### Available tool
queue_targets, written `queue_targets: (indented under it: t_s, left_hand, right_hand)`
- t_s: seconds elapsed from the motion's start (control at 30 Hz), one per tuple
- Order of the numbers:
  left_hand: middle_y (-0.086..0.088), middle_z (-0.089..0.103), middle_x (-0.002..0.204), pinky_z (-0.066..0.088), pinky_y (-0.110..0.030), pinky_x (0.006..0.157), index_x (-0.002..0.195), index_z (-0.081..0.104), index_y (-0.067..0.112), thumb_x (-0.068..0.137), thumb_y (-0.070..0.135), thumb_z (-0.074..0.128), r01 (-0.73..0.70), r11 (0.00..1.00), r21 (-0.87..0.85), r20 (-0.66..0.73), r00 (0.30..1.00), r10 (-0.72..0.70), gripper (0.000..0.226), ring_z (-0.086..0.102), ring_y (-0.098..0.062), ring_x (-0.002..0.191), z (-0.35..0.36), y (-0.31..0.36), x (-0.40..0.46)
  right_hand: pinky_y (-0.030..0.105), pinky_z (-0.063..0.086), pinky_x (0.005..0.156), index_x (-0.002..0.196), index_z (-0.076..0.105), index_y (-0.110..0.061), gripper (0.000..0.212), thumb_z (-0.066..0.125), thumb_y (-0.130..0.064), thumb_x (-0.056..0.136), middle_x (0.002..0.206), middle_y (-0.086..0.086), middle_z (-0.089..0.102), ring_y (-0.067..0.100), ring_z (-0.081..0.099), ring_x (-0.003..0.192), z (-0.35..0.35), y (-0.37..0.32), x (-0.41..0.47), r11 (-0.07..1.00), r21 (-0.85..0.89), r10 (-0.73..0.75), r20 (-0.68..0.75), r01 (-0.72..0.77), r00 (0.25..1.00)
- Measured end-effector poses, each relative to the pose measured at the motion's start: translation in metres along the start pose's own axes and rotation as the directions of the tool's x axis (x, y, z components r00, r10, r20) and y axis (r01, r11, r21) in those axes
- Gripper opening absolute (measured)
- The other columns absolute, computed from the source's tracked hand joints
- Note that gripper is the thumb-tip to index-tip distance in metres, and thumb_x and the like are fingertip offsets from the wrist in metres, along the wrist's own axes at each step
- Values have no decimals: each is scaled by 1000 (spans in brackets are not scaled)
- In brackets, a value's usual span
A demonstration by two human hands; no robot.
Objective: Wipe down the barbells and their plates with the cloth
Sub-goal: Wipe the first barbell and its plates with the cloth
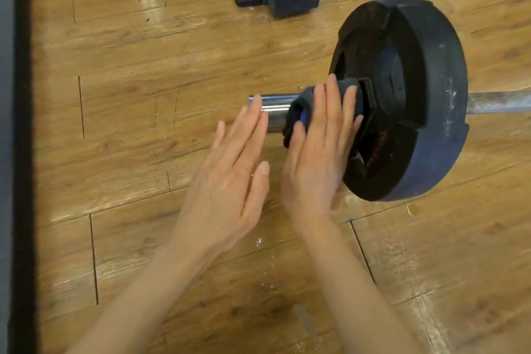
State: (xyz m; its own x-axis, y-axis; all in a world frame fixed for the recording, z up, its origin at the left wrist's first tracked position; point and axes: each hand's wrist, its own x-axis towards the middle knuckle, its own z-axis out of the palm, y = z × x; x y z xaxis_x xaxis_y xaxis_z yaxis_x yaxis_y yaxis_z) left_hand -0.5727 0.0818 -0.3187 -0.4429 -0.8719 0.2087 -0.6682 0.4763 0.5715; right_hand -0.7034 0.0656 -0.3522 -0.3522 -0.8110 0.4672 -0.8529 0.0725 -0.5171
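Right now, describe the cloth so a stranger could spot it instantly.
Find the black weight plate standing on the wooden floor. On the chrome sleeve poking out leftward, the cloth sits under the right hand: dark, bunched, soft, blue-flecked, unlike the bare metal.

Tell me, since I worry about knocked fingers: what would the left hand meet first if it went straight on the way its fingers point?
Probably the chrome barbell sleeve: the left hand's fingertips already reach it.

left grip point(230, 172): bare, no glove | right grip point(319, 152): bare | forearms: unsleeved | nails: short
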Motion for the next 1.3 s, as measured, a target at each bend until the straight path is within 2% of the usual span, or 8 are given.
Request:
queue_targets:
  t_s: [0.13, 0.27, 0.4, 0.53, 0.77, 0.97, 1.1, 1.3]
  left_hand:
    - [-9, 12, 168, 0, -33, 127, 157, 21, 1, 106, 25, 25, 43, 999, 11, -18, 999, -43, 56, 8, -16, 156, 4, 0, 2]
    - [-7, 11, 168, -1, -33, 127, 158, 20, 3, 106, 24, 25, 35, 999, 0, -26, 999, -35, 56, 7, -14, 155, 4, -4, 8]
    - [-4, 12, 168, -3, -29, 126, 159, 20, 5, 107, 27, 21, 103, 993, -59, -43, 994, -105, 57, 8, -11, 155, 5, -7, 16]
    - [-2, 17, 167, -2, -28, 126, 158, 24, 7, 107, 27, 21, 100, 991, -88, -64, 992, -105, 54, 10, -9, 155, 1, -14, 30]
    - [-4, 28, 164, -1, -26, 125, 156, 31, 5, 105, 29, 18, 113, 991, -73, -121, 985, -121, 57, 17, -10, 153, 4, -26, 63]
    - [-1, 17, 167, -9, -27, 124, 159, 21, 10, 104, 35, 14, 156, 987, 25, -124, 981, -152, 61, 3, -14, 156, 8, -25, 82]
    - [5, 8, 169, -14, -35, 124, 161, 16, 16, 102, 37, 14, 181, 982, 48, -149, 974, -172, 62, -11, -14, 155, 6, -30, 88]
    - [7, 2, 169, -13, -40, 125, 161, 9, 22, 104, 39, 11, 237, 971, 17, -124, 965, -233, 60, -16, -13, 154, 11, -42, 89]
  right_hand:
    - [38, -3, 127, 156, 28, -6, 52, 35, -20, 106, 163, 11, 28, 26, 15, 153, -1, 6, 1, 959, -14, -278, 143, 283, 950]
    - [36, -3, 127, 155, 27, -3, 52, 34, -20, 106, 164, 13, 27, 28, 12, 154, 1, 2, 9, 998, -23, -62, 14, 63, 998]
    - [38, -3, 126, 157, 23, -6, 59, 44, -16, 103, 165, 11, 24, 22, 7, 155, 8, 7, 5, 939, -2, -338, 169, 343, 926]
    - [36, -5, 125, 158, 15, -5, 59, 37, -17, 104, 166, 13, 20, 17, -4, 153, 15, 18, 18, 993, -70, -98, 22, 99, 995]
    - [38, -4, 126, 158, 18, -7, 60, 40, -8, 102, 166, 9, 20, 14, -5, 154, 16, 29, 25, 975, -67, -202, 127, 212, 971]
    - [41, -2, 125, 148, 48, -10, 50, 28, -26, 105, 155, 5, 46, 29, 29, 150, 25, 2, 84, 972, -90, -201, 156, 217, 967]
    - [44, -3, 124, 153, 41, -18, 48, 45, -24, 105, 161, 3, 36, 31, 22, 152, 23, 11, 78, 921, -91, -346, 254, 378, 903]
    - [42, 33, 97, 117, 65, -24, 48, 25, -48, 108, 115, -1, 68, 23, 55, 113, 43, -21, 146, 926, -265, -174, 332, 268, 927]
